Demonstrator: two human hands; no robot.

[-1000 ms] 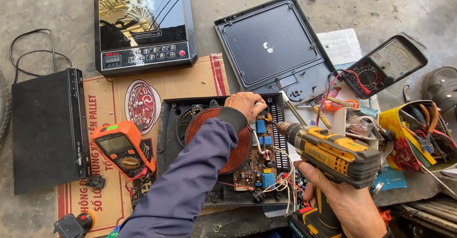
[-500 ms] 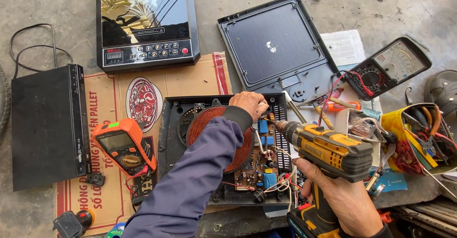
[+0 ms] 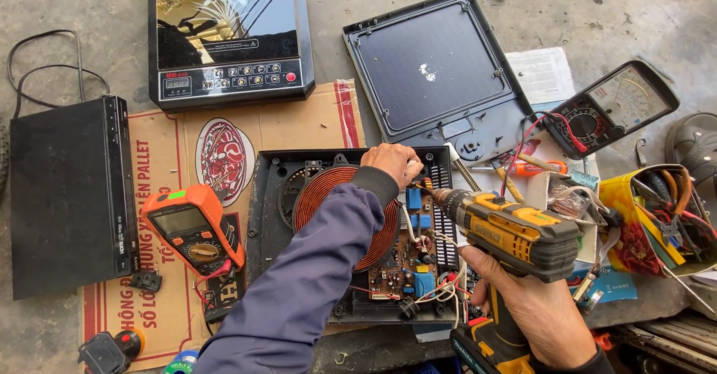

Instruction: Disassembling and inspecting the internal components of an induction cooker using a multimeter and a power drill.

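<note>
Copper-coloured coil (image 3: 328,195) windings sit exposed in the opened induction cooker base (image 3: 347,232), which lies on a sheet of cardboard (image 3: 246,131) on the concrete floor (image 3: 60,15). We rest our left hand (image 3: 392,163) at the base's upper edge, just beside the coil and above the circuit board (image 3: 407,258), fingers (image 3: 407,171) curled down onto something too small to make out. Our right hand (image 3: 534,310) grips the handle of a yellow-and-black cordless drill (image 3: 515,232), fingers wrapped closed around it, the chuck pointing left toward the board, near our left hand. Left of the base lies an orange digital multimeter (image 3: 193,228), and beyond it a black flat box (image 3: 67,195). Above, a complete induction cooker (image 3: 228,34) sits with its glass top reflecting trees; beside it lies the removed black top panel (image 3: 437,75). To the right we see an analog multimeter (image 3: 612,109) with red and black leads, and a yellow tub of tools (image 3: 657,221).
</note>
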